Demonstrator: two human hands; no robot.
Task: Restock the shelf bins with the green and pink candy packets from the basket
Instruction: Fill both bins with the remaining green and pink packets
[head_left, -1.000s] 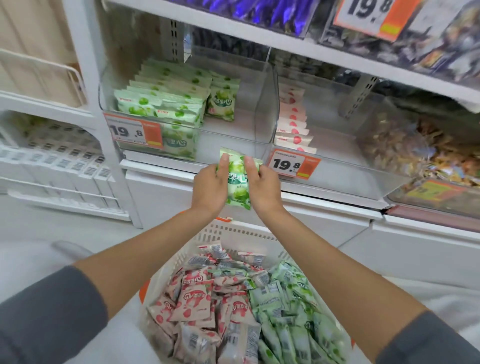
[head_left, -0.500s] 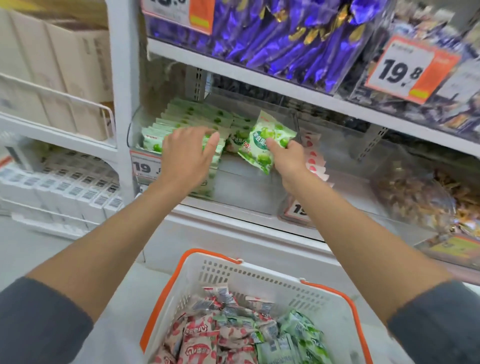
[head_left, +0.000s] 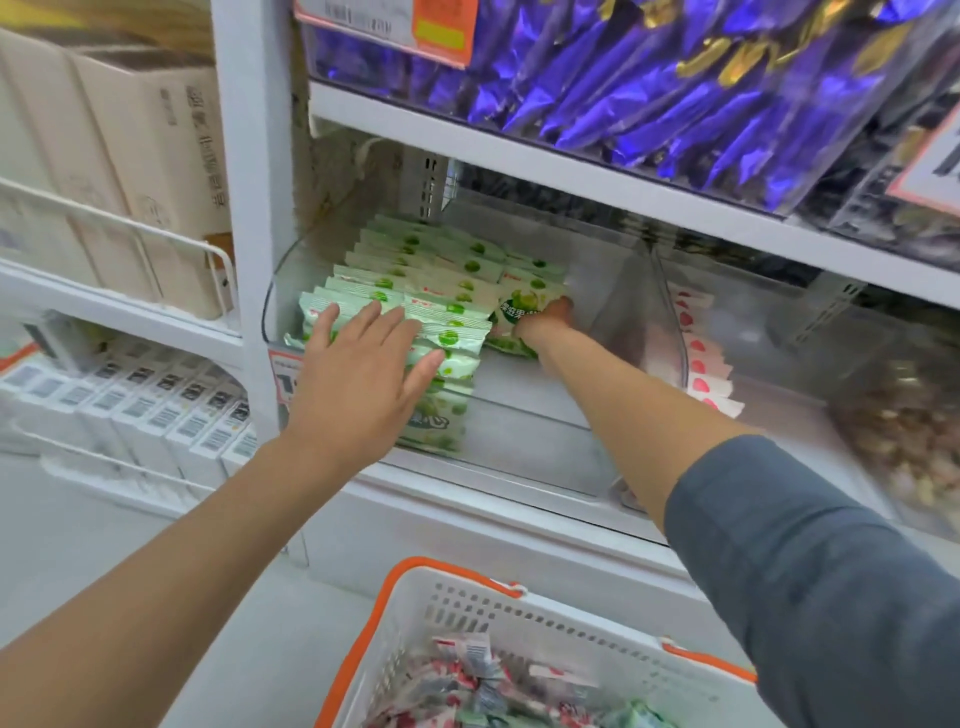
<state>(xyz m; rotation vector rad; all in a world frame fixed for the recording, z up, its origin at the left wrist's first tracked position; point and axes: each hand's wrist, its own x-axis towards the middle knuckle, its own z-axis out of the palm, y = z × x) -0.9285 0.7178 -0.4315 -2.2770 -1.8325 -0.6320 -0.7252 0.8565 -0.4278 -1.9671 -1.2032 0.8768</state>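
Observation:
A clear shelf bin (head_left: 524, 447) holds a row of upright green candy packets (head_left: 415, 280) along its left side. My left hand (head_left: 358, 374) lies with spread straight fingers on the front packets of that row. My right hand (head_left: 545, 325) reaches deep into the bin and grips one green packet (head_left: 511, 317) against a second, shorter stack behind. Pink packets (head_left: 701, 364) stand in the neighbouring bin to the right. The white basket (head_left: 524, 629) with orange trim sits below, with pink and green packets (head_left: 483, 686) in it.
Purple wrapped sweets (head_left: 649, 88) fill the shelf above. White boxes (head_left: 150, 410) line a low shelf at left, and cardboard cartons (head_left: 130, 171) stand above them. A bin of brown sweets (head_left: 904, 431) is at far right. Orange price tags hang on the bin fronts.
My right hand has carried the green packet from in front of the shelf down into the bin's back. My left hand has pressed onto the front green row. The view has risen towards the shelf.

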